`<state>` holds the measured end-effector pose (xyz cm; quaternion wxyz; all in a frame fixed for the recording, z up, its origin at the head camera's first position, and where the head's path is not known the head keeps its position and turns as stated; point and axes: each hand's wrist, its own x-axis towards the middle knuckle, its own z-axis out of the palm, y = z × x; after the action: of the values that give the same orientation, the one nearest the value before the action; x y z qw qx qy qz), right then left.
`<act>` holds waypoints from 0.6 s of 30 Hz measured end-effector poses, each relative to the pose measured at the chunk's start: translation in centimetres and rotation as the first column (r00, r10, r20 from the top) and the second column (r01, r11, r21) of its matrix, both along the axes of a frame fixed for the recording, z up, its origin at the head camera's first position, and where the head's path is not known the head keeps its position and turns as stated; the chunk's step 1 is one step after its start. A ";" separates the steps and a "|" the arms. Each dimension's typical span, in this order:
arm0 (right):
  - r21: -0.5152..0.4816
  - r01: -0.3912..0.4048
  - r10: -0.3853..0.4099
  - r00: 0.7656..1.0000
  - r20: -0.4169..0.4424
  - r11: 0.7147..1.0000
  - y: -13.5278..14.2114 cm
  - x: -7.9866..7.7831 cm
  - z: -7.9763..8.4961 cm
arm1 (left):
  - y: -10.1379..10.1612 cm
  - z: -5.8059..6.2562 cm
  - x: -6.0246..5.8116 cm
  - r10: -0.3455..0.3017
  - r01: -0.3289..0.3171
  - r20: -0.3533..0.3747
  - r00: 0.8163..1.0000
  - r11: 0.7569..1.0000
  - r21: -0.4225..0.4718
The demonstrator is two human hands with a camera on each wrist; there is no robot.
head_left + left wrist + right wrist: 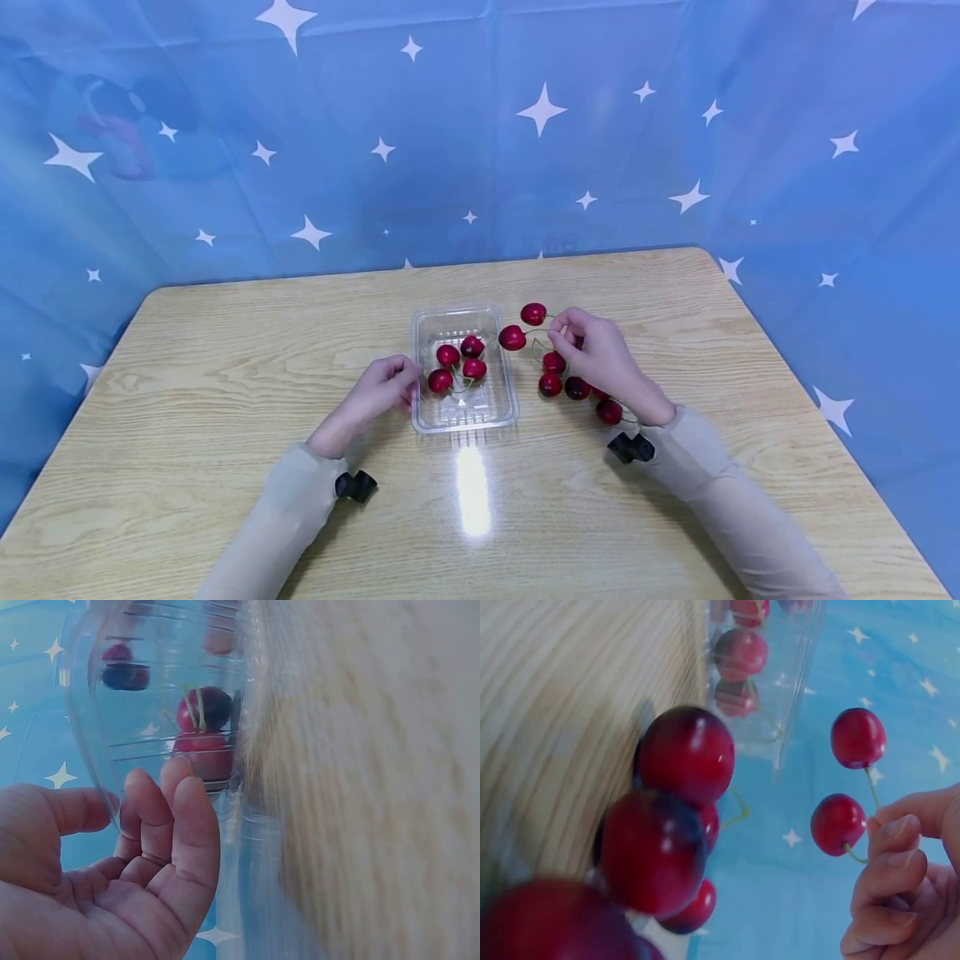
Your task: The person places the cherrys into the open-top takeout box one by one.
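In the head view, a clear plastic box stands mid-table with several red cherries inside, their green stems showing. My left hand holds the box's left edge. The left wrist view shows the thumb at the rim and curled fingers against the outer wall. To the right of the box, my right hand pinches stems between thumb and forefinger. Two cherries, one nearer and one farther, hang from it above the table, as the right wrist view shows too.
Several loose cherries lie on the wooden table beneath and beside the right hand, partly hidden by it. Behind the table hangs a blue cloth with white stars. Light glares off the tabletop before the box.
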<state>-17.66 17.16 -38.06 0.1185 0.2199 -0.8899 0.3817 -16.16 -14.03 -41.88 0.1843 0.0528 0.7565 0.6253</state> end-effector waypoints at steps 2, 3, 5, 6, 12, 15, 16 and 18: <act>0.001 -0.009 0.009 1.000 0.004 1.000 -0.4 0.0 0.1 | 0.0 0.0 0.0 -0.004 0.004 -0.001 1.000 1.000 0.002; 0.002 -0.012 0.012 1.000 0.006 1.000 -0.6 0.0 0.1 | -0.1 0.0 0.0 -0.005 0.005 0.000 1.000 1.000 0.003; 0.003 -0.022 0.022 1.000 0.008 1.000 -0.9 -0.1 0.1 | -0.1 -0.1 0.0 -0.004 0.004 0.001 1.000 1.000 0.003; 0.005 -0.026 0.026 1.000 0.010 1.000 -1.1 -0.1 0.2 | -0.1 -0.1 -0.1 -0.004 0.004 0.002 1.000 1.000 0.003; -0.002 -0.048 0.048 0.999 0.017 0.999 -2.1 0.0 0.2 | -0.1 -0.1 -0.1 0.000 0.000 0.007 1.000 1.000 0.006; -0.010 -0.063 0.063 0.998 0.002 0.998 -2.5 0.0 0.1 | -0.1 -0.1 -0.1 -0.001 0.001 0.008 1.000 1.000 0.008; -0.015 -0.072 0.072 0.997 -0.007 0.997 -2.7 0.0 0.1 | -0.1 -0.1 -0.1 -0.001 0.001 0.008 1.000 1.000 0.009; -0.026 -0.092 0.091 0.996 -0.026 0.995 -3.0 0.0 0.0 | -0.1 -0.1 0.0 -0.001 0.001 0.010 1.000 1.000 0.009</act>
<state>-17.64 14.18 -38.03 0.1147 0.2635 -0.8721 0.3959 -16.21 -14.14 -41.96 0.1882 0.0511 0.7525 0.6290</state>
